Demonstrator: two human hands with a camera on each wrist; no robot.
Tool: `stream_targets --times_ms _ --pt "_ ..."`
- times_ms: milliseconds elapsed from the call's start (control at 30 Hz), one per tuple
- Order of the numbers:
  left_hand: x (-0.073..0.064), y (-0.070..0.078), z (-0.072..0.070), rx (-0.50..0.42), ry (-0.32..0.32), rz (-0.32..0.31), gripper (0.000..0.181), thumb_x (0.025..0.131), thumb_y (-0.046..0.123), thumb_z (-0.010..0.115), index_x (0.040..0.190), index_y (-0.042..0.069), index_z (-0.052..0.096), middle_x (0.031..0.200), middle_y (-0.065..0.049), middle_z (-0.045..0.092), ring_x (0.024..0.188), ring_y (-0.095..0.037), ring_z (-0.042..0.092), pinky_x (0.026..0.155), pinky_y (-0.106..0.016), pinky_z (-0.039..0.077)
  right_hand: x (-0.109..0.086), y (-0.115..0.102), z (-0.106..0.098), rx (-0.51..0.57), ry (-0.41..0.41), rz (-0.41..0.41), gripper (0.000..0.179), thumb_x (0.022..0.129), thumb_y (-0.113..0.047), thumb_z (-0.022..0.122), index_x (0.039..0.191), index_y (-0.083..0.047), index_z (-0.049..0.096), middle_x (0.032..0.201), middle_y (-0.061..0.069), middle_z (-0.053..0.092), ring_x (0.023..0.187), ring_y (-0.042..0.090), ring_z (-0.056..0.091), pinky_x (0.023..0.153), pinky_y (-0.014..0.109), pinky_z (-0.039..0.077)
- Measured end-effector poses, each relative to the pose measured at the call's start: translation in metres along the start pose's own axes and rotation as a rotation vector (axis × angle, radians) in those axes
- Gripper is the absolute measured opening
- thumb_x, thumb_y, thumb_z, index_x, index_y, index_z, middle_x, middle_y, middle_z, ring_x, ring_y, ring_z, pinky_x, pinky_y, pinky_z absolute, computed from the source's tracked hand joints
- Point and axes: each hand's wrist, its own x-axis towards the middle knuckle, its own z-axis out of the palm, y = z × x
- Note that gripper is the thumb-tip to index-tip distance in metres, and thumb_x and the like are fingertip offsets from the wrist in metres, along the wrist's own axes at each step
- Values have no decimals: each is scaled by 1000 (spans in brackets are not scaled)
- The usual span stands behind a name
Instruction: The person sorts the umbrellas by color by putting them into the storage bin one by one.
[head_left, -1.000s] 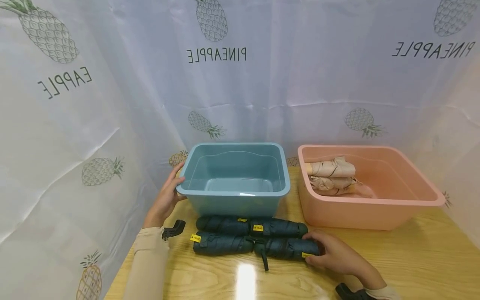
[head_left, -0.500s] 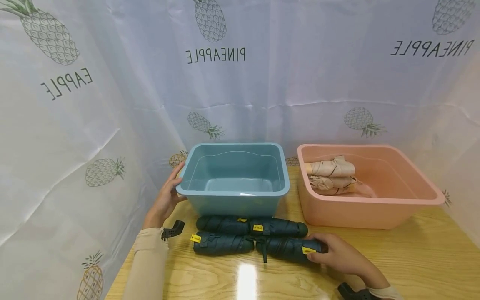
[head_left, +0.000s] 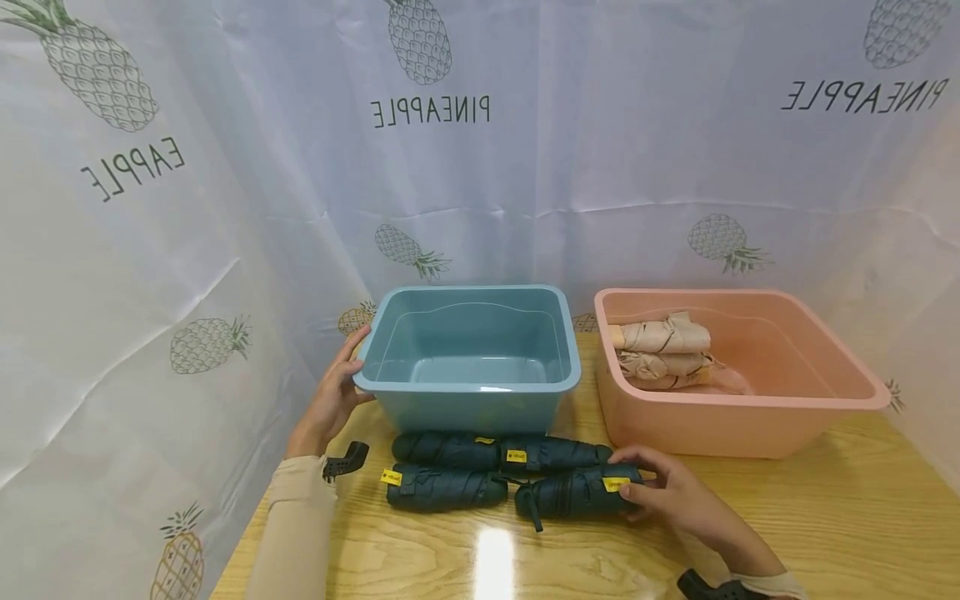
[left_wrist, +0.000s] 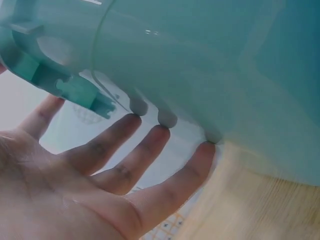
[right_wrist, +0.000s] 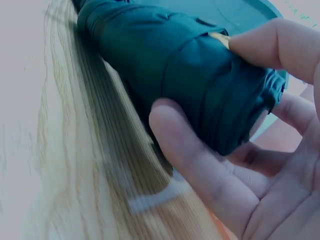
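My right hand [head_left: 671,498] pinches the right end of a dark teal folded umbrella [head_left: 566,493], thumb on one side and fingers on the other. In the right wrist view that umbrella [right_wrist: 150,60] slants above the wood, its gathered end between thumb and fingers [right_wrist: 187,145]. Its yellow tag [head_left: 616,483] faces up near my thumb, and a wrist strap hangs off its left end. At the blue bin [head_left: 472,408], my left hand [head_left: 330,408] rests against the left side. The left wrist view has straight fingertips [left_wrist: 200,155] touching the bin's outer wall [left_wrist: 200,65].
Other dark folded umbrellas lie in front of the blue bin: one at the front left [head_left: 450,490], one at the back left [head_left: 442,451], one at the back right [head_left: 562,453]. A pink bin [head_left: 705,425] at right holds several beige folded umbrellas [head_left: 667,337]. Pineapple-print curtain [head_left: 480,183] surrounds the table.
The umbrella in my right hand has been turned, bringing its yellow tag from the lower edge to the top, and shifted slightly right. Its strap has swung. My left hand stays at the bin.
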Motion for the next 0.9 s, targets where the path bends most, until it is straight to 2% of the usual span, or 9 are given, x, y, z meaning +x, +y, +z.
stream_targets --times_ms 267,467,667,900 --pt "-1 0 -2 -33 -42 6 64 107 22 33 166 28 11 169 -16 8 122 -13 59 98 -67 45 1 2 3 126 -43 -29 31 101 -4 59 132 -5 54 126 1 51 101 19 70 84 49 61" --pt "0 1 -2 -28 -41 3 64 106 22 33 166 28 11 170 -14 7 123 -12 59 99 -71 43 1 1 6 164 -38 -9 23 104 -7 56 126 -2 54 122 0 51 102 17 69 91 50 59" --pt "-1 2 -1 -28 -38 -3 65 106 22 33 166 29 11 170 -14 7 120 -15 61 100 -74 40 1 -1 7 126 8 41 18 104 -12 58 121 -11 59 117 -4 54 88 10 62 79 34 58" --pt "1 0 -2 -26 -26 -13 65 105 21 34 166 30 12 169 -13 8 121 -16 61 100 -75 40 0 -2 8 143 39 11 18 102 -8 60 116 -19 65 113 -8 56 79 6 59 70 28 53"
